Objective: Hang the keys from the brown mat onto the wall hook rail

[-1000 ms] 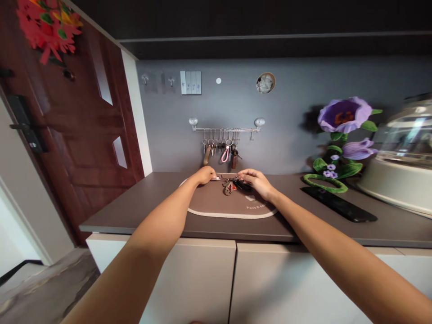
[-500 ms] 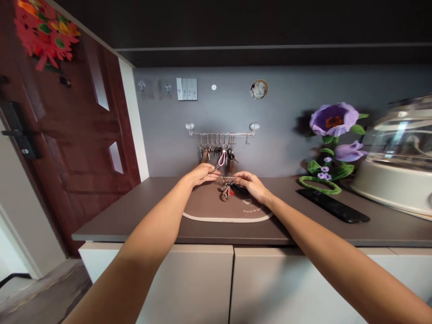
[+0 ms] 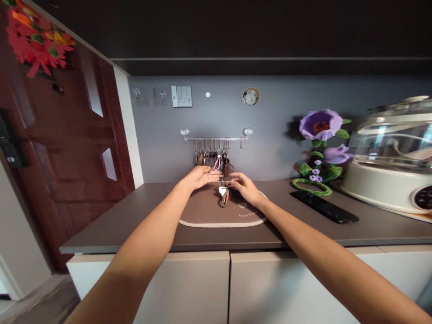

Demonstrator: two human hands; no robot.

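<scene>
A bunch of keys (image 3: 223, 196) with a dark fob (image 3: 234, 193) and a small white tag lies on a brown mat with a cream edge (image 3: 216, 223). My right hand (image 3: 245, 189) rests on the dark fob, with its fingers curled over it. My left hand (image 3: 201, 177) is raised just above the mat's far edge, fingers pointing towards the keys. Whether it pinches something thin is too small to tell. Part of the bunch is hidden under my right fingers.
A metal wall rail (image 3: 216, 139) carries several hanging keys and a pink loop strap just beyond my left hand. A black phone (image 3: 324, 207), an artificial purple flower (image 3: 320, 126) and a glass-lidded cooker (image 3: 388, 166) stand on the dark counter (image 3: 101, 229) to the right and left.
The left hand has lifted from the mat's far edge, drawing away from the bunch. The keys have shifted slightly towards the mat's middle. The whole view has tilted, with the counter lower in frame.
</scene>
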